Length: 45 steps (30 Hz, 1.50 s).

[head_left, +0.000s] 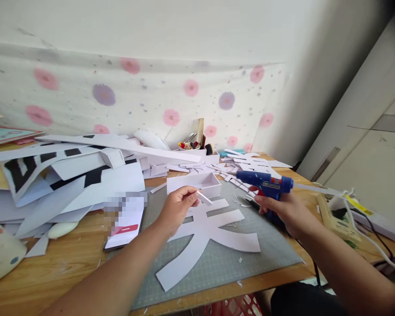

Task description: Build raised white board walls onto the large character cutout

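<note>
Between the thumb and fingers of my left hand [179,208] is a short white foam board strip [205,199], held above the mat. My right hand [291,213] is wrapped round a blue hot glue gun [262,182], its nozzle pointing left toward the strip but apart from it. A glue stick [311,188] juts from the gun's rear. Below both hands a large white cut-out character [202,237] lies flat on the grey-green cutting mat [230,274]; my left hand covers part of its upper left. Just behind it stands an open white box [194,183].
White sheets with black shapes [85,175] pile up at the left, beside a phone [127,224]. Foam board offcuts [250,160] and a box of tools [197,151] sit at the back. A power strip [339,219] with cords lies at the right.
</note>
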### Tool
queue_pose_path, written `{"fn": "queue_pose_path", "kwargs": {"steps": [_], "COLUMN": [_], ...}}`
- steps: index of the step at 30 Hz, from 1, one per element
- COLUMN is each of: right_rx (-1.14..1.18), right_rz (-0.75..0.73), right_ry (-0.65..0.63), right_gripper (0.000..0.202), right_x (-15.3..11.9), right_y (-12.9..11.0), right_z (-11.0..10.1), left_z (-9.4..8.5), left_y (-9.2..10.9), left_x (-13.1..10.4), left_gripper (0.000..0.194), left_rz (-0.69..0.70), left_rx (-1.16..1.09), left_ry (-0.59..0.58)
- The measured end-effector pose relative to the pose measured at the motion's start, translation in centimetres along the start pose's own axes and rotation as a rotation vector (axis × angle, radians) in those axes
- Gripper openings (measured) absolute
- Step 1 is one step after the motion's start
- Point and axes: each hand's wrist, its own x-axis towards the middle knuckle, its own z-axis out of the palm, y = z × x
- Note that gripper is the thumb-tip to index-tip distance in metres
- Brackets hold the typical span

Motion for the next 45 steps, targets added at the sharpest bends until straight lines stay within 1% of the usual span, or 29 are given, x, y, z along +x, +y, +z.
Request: {"fn": "queue_pose_path", "kwargs": {"steps": [2,5,7,9,12,16,19,23,34,45], "right_rx": [0.152,0.269,0.291,0.261,0.211,0.229,0.182,0.146,0.142,0.112], "right_rz": [0.000,0.004,-0.008,-0.013,0.011,0.037,0.051,0.087,0.097,0.163], "right_ry": [-0.155,-0.342,-0.412,-0.437,-0.418,-0.354,-0.318,-0.315,-0.314,-0.262], "right_gripper": [0.030,0.025,0.019,0.014,0.011,0.011,0.012,0.012,0.012,0.013], "right_x": [-0.1,-0.1,-0.3,-0.4,-0.6,-0.7,-0.8,-1.0,-0.9,-0.8], "right_y": [-1.2,-1.3,-0.6,0.0,0.3,0.0,-0.2,-0.3,-0.2,0.0], "right_z": [1.7,3.4,3.9,4.0,3.9,3.8,3.8,3.8,3.9,3.5], "left_z": [-0.1,-0.3,-0.4,-0.4,-0.3,-0.2,-0.1,0.0,0.0,-0.2], "left_y": [-0.1,-0.4,-0.7,-1.0,-1.3,-1.4,-1.4,-1.3,-1.1,-0.6], "left_x": [0.1,0.3,0.4,0.4,0.1,-0.1,-0.1,-0.1,0.0,0.1], "left_gripper": [0.020,0.018,0.017,0.016,0.016,0.015,0.014,0.014,0.016,0.017], "left_rz": [0.000,0.038,0.066,0.077,0.091,0.112,0.123,0.143,0.155,0.141], "left_rx": [0.008,0.016,0.031,0.066,0.127,0.150,0.153,0.158,0.153,0.180], "left_ry": [0.011,0.073,0.098,0.085,0.050,0.027,0.025,0.036,0.049,0.090]}}
